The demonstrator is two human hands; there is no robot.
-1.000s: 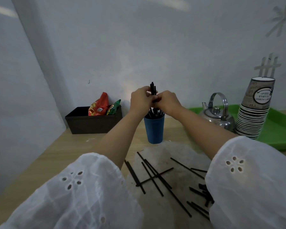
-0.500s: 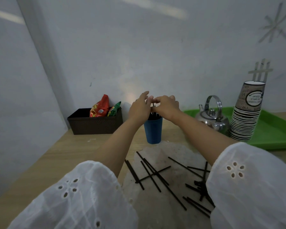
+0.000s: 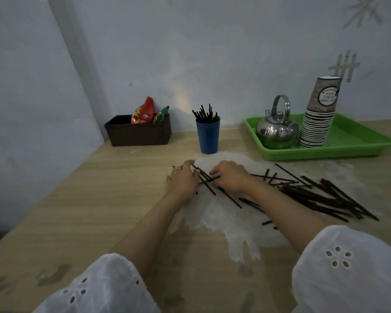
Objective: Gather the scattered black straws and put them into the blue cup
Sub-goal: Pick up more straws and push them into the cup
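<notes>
A blue cup (image 3: pixel 208 137) stands at the back of the wooden table with several black straws (image 3: pixel 205 114) sticking up out of it. In front of the cup, both hands lie low on the table over a small cluster of crossed black straws (image 3: pixel 207 179). My left hand (image 3: pixel 182 180), with a ring on it, curls its fingers onto the left ends of these straws. My right hand (image 3: pixel 231 177) curls its fingers round their right side. A large loose pile of black straws (image 3: pixel 321 195) lies to the right on a whitish patch (image 3: pixel 235 220).
A dark box (image 3: pixel 138 134) with snack packets sits at the back left by the wall. At the back right, a green tray (image 3: pixel 352 141) carries a metal kettle (image 3: pixel 277 129) and a stack of paper cups (image 3: pixel 318 118). My white sleeves fill the bottom of the view.
Both hands left the top of the blue cup, where they had let straws down into it, and came down to the table onto the scattered straws.
</notes>
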